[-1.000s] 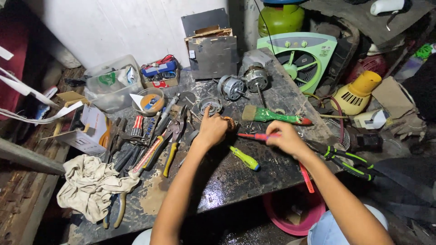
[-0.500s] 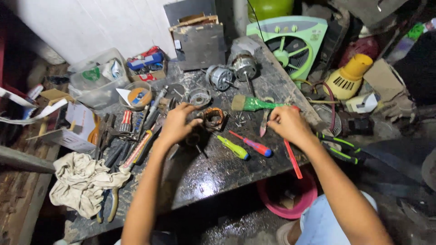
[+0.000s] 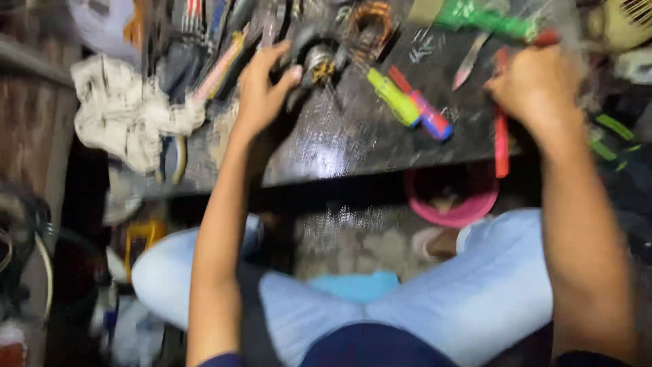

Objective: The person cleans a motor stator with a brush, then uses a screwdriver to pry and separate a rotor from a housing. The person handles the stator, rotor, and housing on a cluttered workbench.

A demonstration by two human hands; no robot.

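Two hands up on the dark workbench: left hand grasps a small motor part at its fingertips. Right hand is clenched around a red-handled tool, long axis pointing toward the person.

My left hand is resting against a small dark motor part, lying tilted on the counter. My right hand is touching a red-handled tool overhanging the edge.
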